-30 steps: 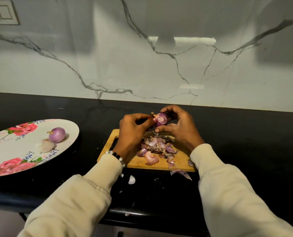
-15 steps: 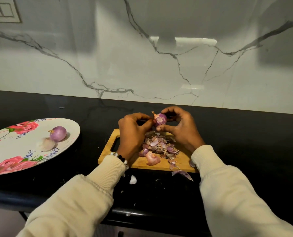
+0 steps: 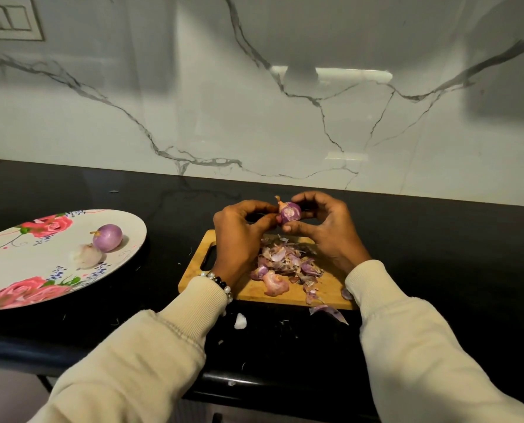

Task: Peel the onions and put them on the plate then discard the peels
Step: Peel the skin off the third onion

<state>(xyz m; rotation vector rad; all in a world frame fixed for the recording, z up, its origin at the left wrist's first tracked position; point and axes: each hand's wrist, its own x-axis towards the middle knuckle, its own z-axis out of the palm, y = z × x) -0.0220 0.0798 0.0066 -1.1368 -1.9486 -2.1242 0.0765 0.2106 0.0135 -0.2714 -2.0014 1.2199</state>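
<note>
Head view: black countertop (image 3: 437, 254) (glossy) beneath veined marble wall (image 3: 254, 117)

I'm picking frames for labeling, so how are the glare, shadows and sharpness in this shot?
Head view: a bright lamp reflection glares on the marble wall; the black counter is dark with little detail; the held onion and peels are fairly sharp; wide-angle bending curves the counter edge.

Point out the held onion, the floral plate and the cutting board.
held onion (image 3: 290, 212), head view, its peeled front.
floral plate (image 3: 132, 222), head view, bare right rim.
cutting board (image 3: 251, 293), head view, bare front strip.
</note>
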